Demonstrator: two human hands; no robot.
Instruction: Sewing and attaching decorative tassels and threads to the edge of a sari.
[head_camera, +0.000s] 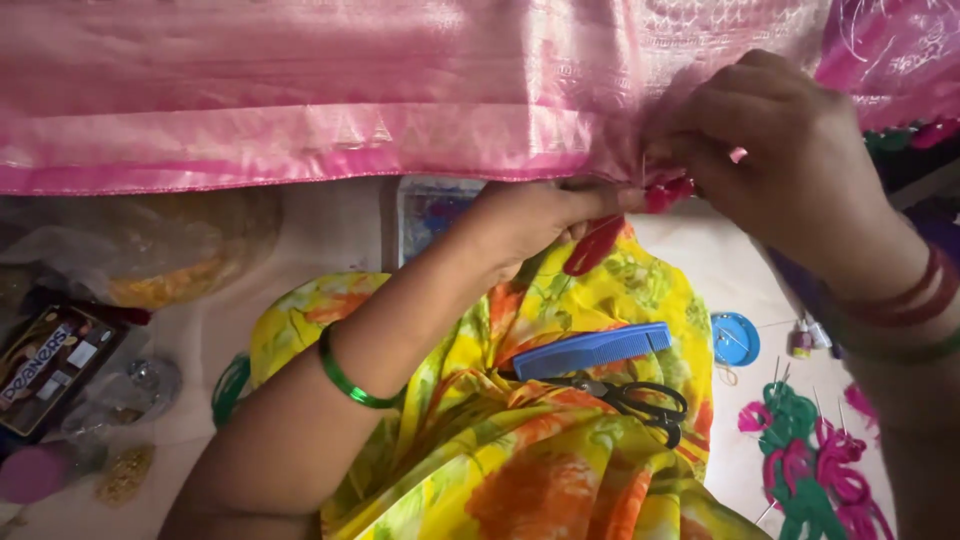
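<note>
A shiny pink fabric (300, 90) hangs across the top of the view, its darker hem running left to right. My left hand (530, 215) pinches the hem from below, close to a red tassel (668, 195) at the edge. From the right, my right hand (790, 150) grips the same spot of the hem with closed fingers; a thin needle seems to stand between the fingers. A red strand (592, 245) hangs below my left hand. A green bangle sits on my left wrist, red bangles on the right.
On my lap, covered in yellow floral cloth (520, 440), lie a blue comb (592, 350) and black scissors (640, 400). A blue round box (735, 338) and pink-green tassels (815, 465) are at right. Plastic bags, a packet (50, 365) and small jars lie at left.
</note>
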